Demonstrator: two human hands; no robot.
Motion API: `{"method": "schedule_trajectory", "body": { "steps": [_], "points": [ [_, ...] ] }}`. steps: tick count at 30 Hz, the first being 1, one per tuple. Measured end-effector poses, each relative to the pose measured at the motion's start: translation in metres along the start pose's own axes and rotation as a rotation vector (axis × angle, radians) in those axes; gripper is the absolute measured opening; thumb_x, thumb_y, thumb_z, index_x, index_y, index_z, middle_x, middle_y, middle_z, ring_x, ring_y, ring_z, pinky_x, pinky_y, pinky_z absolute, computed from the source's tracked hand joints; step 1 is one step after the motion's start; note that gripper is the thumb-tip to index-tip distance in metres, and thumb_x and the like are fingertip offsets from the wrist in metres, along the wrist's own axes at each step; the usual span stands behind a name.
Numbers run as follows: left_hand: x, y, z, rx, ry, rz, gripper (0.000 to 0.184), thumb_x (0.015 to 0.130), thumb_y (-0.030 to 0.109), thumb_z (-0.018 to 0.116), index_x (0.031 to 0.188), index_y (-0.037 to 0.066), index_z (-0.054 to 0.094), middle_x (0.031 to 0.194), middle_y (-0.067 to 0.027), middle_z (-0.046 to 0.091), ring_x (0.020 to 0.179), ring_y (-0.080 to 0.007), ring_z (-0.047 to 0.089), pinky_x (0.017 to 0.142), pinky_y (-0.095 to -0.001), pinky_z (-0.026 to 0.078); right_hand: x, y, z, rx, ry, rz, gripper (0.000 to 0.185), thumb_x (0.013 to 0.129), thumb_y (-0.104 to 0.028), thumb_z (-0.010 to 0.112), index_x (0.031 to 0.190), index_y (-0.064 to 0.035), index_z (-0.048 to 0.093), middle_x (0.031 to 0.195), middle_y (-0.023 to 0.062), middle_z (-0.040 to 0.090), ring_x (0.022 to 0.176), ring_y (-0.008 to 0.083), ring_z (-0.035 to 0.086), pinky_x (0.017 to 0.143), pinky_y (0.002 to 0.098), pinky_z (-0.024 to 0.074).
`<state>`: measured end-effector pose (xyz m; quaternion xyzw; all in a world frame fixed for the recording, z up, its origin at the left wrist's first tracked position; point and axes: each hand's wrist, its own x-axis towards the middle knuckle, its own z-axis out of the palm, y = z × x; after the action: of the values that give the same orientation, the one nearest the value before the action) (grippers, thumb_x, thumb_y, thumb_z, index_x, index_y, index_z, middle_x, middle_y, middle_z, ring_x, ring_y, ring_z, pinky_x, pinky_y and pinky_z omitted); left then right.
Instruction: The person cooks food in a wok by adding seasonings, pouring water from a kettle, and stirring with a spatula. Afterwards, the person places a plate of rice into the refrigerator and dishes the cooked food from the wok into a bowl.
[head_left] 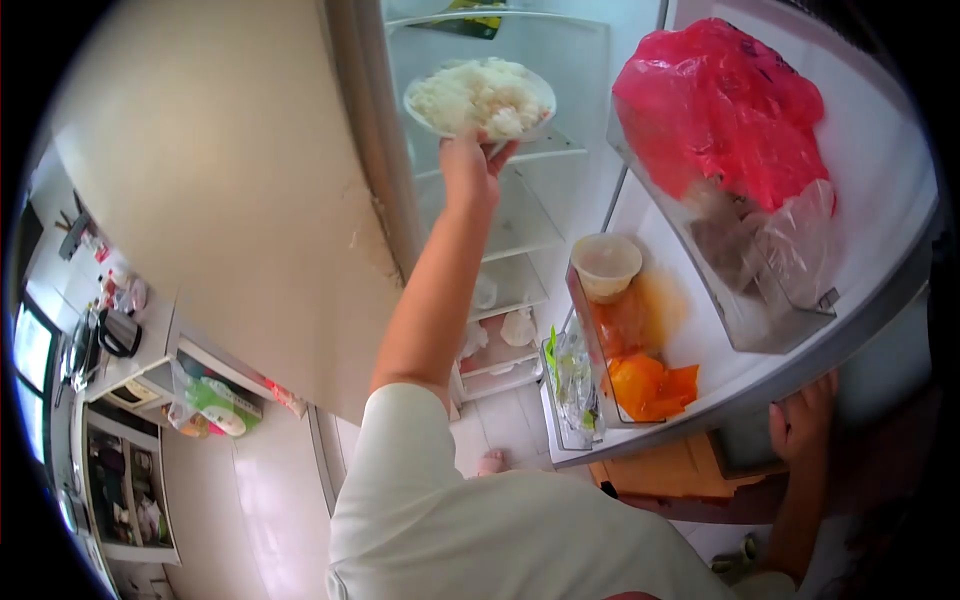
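A bowl heaped with white rice (480, 95) is held up at the open fridge by my left hand (472, 165), whose fingers grip its near underside. The bowl is at the level of an upper glass shelf (560, 148). My right hand (803, 415) is at the outer edge of the open fridge door (690, 400), its fingers partly bent against the door; whether they grip it is hard to see.
Door racks hold a red plastic bag (725, 110), a round tub (606, 262), an orange bag (650, 388) and clear packets (575, 385). A wall (230, 200) stands close on the left. Beyond it are a counter with a kettle (119, 332) and open shelves.
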<state>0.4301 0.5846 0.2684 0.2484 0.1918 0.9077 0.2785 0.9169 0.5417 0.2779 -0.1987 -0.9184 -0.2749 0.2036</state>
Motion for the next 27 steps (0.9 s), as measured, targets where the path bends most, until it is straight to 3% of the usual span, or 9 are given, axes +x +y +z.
{"method": "schedule_trajectory", "body": {
  "steps": [2,5,8,11,14,17,20,27],
  "points": [
    [0.043,-0.012,0.001,-0.025,0.002,0.029,0.043,0.077,0.005,0.043,0.119,0.004,0.036,0.109,-0.0139,0.05,0.092,-0.0271,0.058,0.069,-0.0424,0.056,-0.01,-0.001,0.009,0.002,0.004,0.061,0.028,0.083,-0.023,0.049,0.089,0.0033,0.057,0.108,0.0232,0.05,0.104,0.0443,0.044,0.097,0.0578,0.0259],
    [0.114,-0.036,-0.003,-0.033,0.102,0.068,0.037,0.08,0.006,0.043,0.116,-0.004,0.038,0.11,-0.0173,0.049,0.097,-0.0352,0.056,0.08,-0.0507,0.052,-0.035,0.004,0.02,-0.083,-0.002,0.105,0.028,0.084,-0.024,0.048,0.086,0.0026,0.055,0.1,0.0234,0.05,0.101,0.0452,0.044,0.094,0.0589,0.0284],
    [0.174,-0.056,-0.02,-0.088,0.189,0.091,0.037,0.078,0.004,0.044,0.114,-0.004,0.039,0.109,-0.0188,0.049,0.095,-0.0362,0.056,0.08,-0.0525,0.051,-0.027,-0.011,0.016,-0.064,-0.026,0.218,0.025,0.08,-0.019,0.05,0.066,0.0003,0.042,0.084,0.0227,0.045,0.095,0.0438,0.045,0.094,0.0612,0.0275],
    [0.208,-0.067,-0.033,-0.054,0.329,0.098,0.039,0.075,0.0,0.045,0.114,-0.006,0.039,0.109,-0.0216,0.048,0.096,-0.0388,0.055,0.081,-0.0544,0.049,-0.045,-0.013,0.013,0.056,-0.221,0.444,0.022,0.081,-0.018,0.049,0.07,0.002,0.05,0.084,0.021,0.05,0.092,0.0429,0.047,0.089,0.057,0.033],
    [0.226,-0.081,-0.055,-0.079,0.272,0.14,0.042,0.073,-0.003,0.045,0.114,-0.007,0.037,0.112,-0.024,0.046,0.1,-0.0415,0.051,0.082,-0.0572,0.047,-0.024,-0.022,0.013,0.093,-0.067,0.422,0.021,0.08,-0.016,0.049,0.076,0.0023,0.058,0.086,0.0194,0.055,0.085,0.0405,0.051,0.081,0.0503,0.0387],
    [0.248,-0.089,-0.072,-0.004,0.366,0.023,0.047,0.072,-0.004,0.044,0.118,-0.007,0.035,0.117,-0.0206,0.044,0.099,-0.0374,0.053,0.078,-0.0543,0.049,-0.037,-0.023,0.011,0.149,-0.13,0.529,0.021,0.08,-0.017,0.05,0.08,0.002,0.059,0.088,0.0194,0.056,0.083,0.0395,0.052,0.08,0.0483,0.0397],
    [0.259,-0.101,-0.086,0.037,0.444,0.061,0.046,0.072,-0.005,0.044,0.118,-0.008,0.035,0.115,-0.0219,0.045,0.097,-0.0391,0.054,0.079,-0.056,0.049,-0.045,-0.028,0.008,0.165,-0.149,0.577,0.022,0.08,-0.017,0.05,0.082,0.002,0.059,0.089,0.0194,0.056,0.084,0.0393,0.052,0.08,0.0479,0.0399],
    [0.296,-0.127,-0.128,-0.008,0.529,-0.098,0.047,0.076,-0.005,0.043,0.123,-0.007,0.034,0.117,-0.0246,0.044,0.104,-0.0424,0.049,0.087,-0.059,0.044,-0.041,-0.036,0.006,0.179,-0.189,0.621,0.023,0.08,-0.018,0.05,0.085,0.0019,0.06,0.092,0.0195,0.057,0.085,0.0388,0.053,0.081,0.0467,0.0405]
  ]
}}
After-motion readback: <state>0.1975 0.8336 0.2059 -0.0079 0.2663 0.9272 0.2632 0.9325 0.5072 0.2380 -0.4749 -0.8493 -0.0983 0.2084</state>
